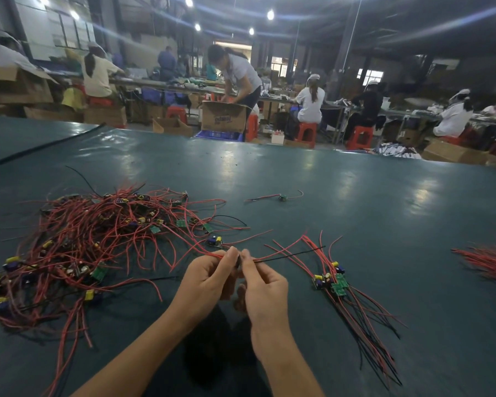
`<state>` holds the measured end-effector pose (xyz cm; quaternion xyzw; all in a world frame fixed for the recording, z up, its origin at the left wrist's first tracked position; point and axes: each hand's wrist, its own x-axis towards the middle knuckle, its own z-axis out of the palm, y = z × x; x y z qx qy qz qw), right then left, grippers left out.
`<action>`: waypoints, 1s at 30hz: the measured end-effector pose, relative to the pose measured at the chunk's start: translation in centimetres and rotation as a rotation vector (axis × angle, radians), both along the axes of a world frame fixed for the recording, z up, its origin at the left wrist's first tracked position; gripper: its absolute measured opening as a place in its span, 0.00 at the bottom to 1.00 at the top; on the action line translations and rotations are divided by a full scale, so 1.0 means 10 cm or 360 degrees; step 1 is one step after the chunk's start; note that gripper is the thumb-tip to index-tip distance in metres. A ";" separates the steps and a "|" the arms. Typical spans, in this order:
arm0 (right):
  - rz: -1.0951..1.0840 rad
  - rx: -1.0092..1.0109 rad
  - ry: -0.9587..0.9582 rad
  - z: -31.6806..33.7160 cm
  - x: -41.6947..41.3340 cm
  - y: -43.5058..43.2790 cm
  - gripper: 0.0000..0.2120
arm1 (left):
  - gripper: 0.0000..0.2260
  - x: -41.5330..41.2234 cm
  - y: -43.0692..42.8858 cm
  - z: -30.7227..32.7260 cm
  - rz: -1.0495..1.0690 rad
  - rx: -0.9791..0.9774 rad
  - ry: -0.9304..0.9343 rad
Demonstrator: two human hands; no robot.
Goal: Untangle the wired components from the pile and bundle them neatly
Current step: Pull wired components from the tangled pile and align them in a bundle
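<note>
On the dark green glossy table mat [355, 196], the tangled pile of red-wired circuit boards [98, 247] lies left. Before centre, the left hand [209, 277] and right hand [262, 285] meet, both pinching 1 thin red-and-black wire strand [284, 255] reaching from the pile. A small bunch of green boards with long wires [335, 282] lies just right of the hands, 1 lone wired board [282, 197] behind them, a red wire sheaf [487, 265] far right.

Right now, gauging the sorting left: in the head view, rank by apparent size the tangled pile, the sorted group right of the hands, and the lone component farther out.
1. tangled pile
2. sorted group
3. lone component, clearly smallest, though it lies farther away.
</note>
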<state>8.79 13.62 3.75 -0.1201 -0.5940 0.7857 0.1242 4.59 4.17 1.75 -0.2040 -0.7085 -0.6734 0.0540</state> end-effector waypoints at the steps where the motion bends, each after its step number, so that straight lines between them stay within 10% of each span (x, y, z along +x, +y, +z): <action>1: -0.0050 -0.0027 0.0002 0.01 0.00 0.02 0.14 | 0.25 -0.02 -0.02 -0.02 0.0049 -0.0104 0.0018; 11: -0.0892 -0.0830 -0.0368 0.05 -0.05 0.55 0.13 | 0.09 -0.15 -0.23 -0.11 0.0745 -0.1137 0.0624; 17: -0.0889 -0.0993 -0.0404 0.03 -0.03 0.60 0.12 | 0.22 -0.26 -0.36 -0.21 0.0800 -0.1863 0.0174; 30: -0.0284 -0.1318 -0.0517 -0.04 -0.04 0.42 0.15 | 0.11 -0.20 -0.29 -0.08 0.1058 -0.1072 0.0574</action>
